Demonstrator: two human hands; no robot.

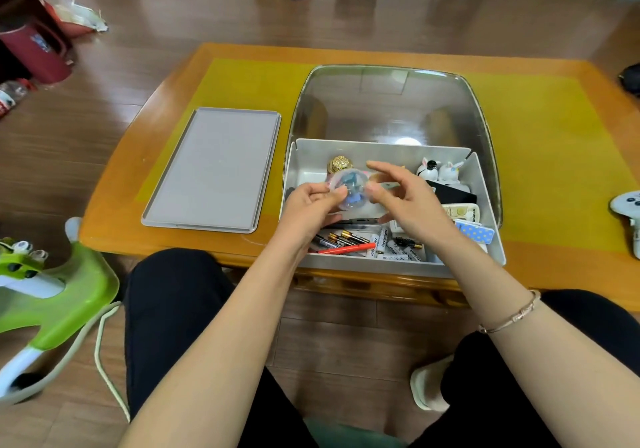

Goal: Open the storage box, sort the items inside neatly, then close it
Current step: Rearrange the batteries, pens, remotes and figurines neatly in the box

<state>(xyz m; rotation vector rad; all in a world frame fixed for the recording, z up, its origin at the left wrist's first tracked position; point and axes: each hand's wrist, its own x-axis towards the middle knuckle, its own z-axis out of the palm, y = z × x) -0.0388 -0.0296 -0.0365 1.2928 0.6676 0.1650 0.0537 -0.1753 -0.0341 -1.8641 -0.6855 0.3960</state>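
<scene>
storage box (485, 184) open near the table's front edge, lid (211, 170) flat just left of it, clear capsule (349, 188) above the box, left hand (311, 205) pinching it, right hand (405, 198) fingers loosely spread touching its right side

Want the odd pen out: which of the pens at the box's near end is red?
The red pen, lying nearest the box's front wall; the other pens beside it are black with gold ends.

Above the open storage box (483, 205), the left hand (311, 205) holds a clear round capsule (349, 189) with its fingers (334, 192) curled on it, and the right hand (401, 198) touches its other side. The grey lid (214, 170) lies on the surface (554, 136), left of the box. Pens (343, 248) and batteries (349, 238) lie in the near part of the box.
</scene>
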